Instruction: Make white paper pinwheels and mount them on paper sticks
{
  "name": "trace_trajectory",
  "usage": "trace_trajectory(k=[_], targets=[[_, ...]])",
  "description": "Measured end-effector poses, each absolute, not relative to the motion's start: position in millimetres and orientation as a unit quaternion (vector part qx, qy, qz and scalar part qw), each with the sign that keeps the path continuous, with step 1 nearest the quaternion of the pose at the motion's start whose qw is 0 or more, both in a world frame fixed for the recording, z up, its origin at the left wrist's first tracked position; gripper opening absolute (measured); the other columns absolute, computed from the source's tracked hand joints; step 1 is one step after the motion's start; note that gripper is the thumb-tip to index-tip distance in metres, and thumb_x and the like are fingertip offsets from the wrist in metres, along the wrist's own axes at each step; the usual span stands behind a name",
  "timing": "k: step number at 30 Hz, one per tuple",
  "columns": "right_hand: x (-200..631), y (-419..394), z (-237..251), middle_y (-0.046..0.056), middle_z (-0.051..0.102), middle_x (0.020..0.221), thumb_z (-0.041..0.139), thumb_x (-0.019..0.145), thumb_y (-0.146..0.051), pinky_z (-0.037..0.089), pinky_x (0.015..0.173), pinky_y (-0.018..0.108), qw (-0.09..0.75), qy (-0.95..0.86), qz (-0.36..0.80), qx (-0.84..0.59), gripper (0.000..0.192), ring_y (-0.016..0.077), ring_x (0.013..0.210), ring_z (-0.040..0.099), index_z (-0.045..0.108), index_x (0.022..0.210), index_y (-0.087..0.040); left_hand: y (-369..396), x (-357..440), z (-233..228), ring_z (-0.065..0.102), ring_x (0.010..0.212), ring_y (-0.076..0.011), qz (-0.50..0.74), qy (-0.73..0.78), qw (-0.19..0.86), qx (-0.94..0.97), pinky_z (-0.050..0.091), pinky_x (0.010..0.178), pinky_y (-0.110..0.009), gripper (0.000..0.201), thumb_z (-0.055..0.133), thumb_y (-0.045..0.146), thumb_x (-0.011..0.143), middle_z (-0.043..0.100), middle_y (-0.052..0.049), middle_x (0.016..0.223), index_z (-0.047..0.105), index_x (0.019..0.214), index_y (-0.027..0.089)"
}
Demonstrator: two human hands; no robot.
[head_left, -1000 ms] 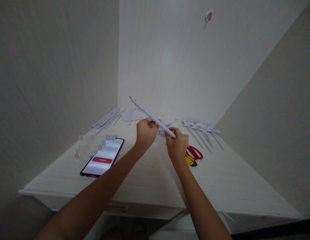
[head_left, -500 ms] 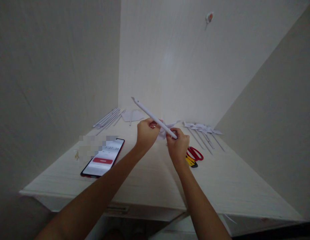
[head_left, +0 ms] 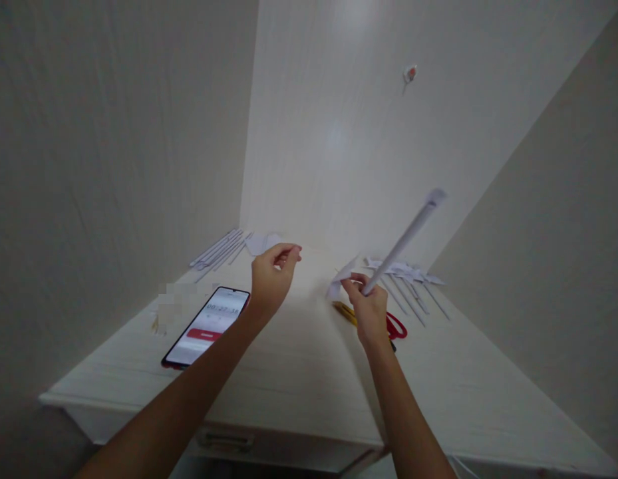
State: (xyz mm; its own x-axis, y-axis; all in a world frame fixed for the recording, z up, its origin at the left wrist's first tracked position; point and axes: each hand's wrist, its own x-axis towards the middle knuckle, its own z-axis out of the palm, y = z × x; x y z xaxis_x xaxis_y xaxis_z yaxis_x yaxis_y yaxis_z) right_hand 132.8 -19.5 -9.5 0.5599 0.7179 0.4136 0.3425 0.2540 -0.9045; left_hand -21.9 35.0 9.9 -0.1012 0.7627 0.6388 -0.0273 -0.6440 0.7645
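One rolled paper stick (head_left: 403,241), right of centre frame, pinched at its lower end by my right hand (head_left: 369,310) and slanting up toward the upper right. It looks very light, hollow, stiff along its length but easily creased; best held low with fingertips, not squeezed. A small paper piece (head_left: 341,278) sits at the same fingers. My left hand (head_left: 269,279), centre frame, hangs loosely curled and holds nothing. Scissors (head_left: 394,326) lie just behind the right wrist; phone (head_left: 207,326) lower left on the table (head_left: 299,372).

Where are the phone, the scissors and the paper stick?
phone (head_left: 207,327): head view, middle of its screen.
scissors (head_left: 396,327): head view, red handle loop.
paper stick (head_left: 401,242): head view, mid-shaft, above the right hand (head_left: 371,313).
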Motion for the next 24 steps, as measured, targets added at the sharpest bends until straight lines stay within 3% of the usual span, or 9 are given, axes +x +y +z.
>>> trace_trajectory(k=[3,6,9,12,16,21,24], targets=[[133,-23,-11,-0.01,0.028,0.044,0.065,0.063,-0.039,0.022,0.038,0.019,0.67,-0.439,0.177,-0.572,0.03,0.0055,0.04,0.026,0.061,0.076,-0.012,-2,-27,15,0.047,0.053,-0.009,0.663,0.292,0.106,0.681,0.039,0.054,-0.021,0.016,0.052,0.022,0.079,0.055,0.001,0.056,0.062,0.07,0.015],[128,-26,-12,-0.009,0.031,0.045,0.063,0.064,-0.039,0.026,0.039,0.02,0.665,-0.452,0.134,-0.579,0.028,0.0062,0.041,0.029,0.061,0.074,-0.013,-37,-18,20,0.045,0.047,-0.0068,0.633,0.217,0.045,0.742,0.038,0.05,-0.018,0.014,0.052,0.021,0.081,0.056,0.002,0.055,0.063,0.08,0.014],[120,-31,-9,-0.003,0.046,0.05,0.058,0.067,-0.036,0.034,0.043,0.022,0.636,-0.478,0.075,-0.601,0.024,0.0099,0.046,0.04,0.062,0.073,-0.013,-49,-1,27,0.043,0.042,-0.0069,0.612,0.268,0.084,0.74,0.036,0.046,-0.019,0.022,0.055,0.029,0.08,0.057,0.003,0.052,0.063,0.091,0.012],[113,-36,-6,0.003,0.057,0.057,0.051,0.07,-0.037,0.037,0.047,0.024,0.608,-0.5,0.037,-0.615,0.026,0.0143,0.054,0.049,0.063,0.07,-0.014,-43,12,34,0.043,0.041,-0.007,0.59,0.283,0.133,0.744,0.034,0.043,-0.019,0.022,0.054,0.03,0.08,0.056,0.002,0.049,0.064,0.069,0.014],[113,-38,-9,0.004,0.06,0.058,0.051,0.073,-0.043,0.038,0.049,0.026,0.597,-0.508,0.046,-0.619,0.033,0.016,0.055,0.052,0.064,0.073,-0.013,-38,15,39,0.046,0.044,-0.0069,0.605,0.25,0.187,0.732,0.036,0.044,-0.018,0.031,0.054,0.029,0.08,0.059,0.0,0.051,0.059,0.054,0.014],[122,-36,-20,0.008,0.059,0.081,0.055,0.07,-0.037,0.038,0.067,0.033,0.583,-0.491,-0.064,-0.644,0.026,0.0215,0.078,0.052,0.065,0.081,-0.015,-42,9,39,0.045,0.043,-0.0059,0.64,0.215,0.203,0.71,0.036,0.042,-0.017,0.021,0.057,0.029,0.079,0.058,0.001,0.051,0.065,0.069,0.012],[122,-34,-24,0.01,0.053,0.087,0.057,0.069,-0.036,0.034,0.068,0.035,0.548,-0.456,-0.129,-0.689,0.024,0.0253,0.086,0.045,0.067,0.079,-0.017,-47,7,40,0.047,0.044,-0.0054,0.678,0.204,0.203,0.676,0.037,0.042,-0.017,0.015,0.058,0.028,0.079,0.062,0.002,0.058,0.066,0.076,0.015]])
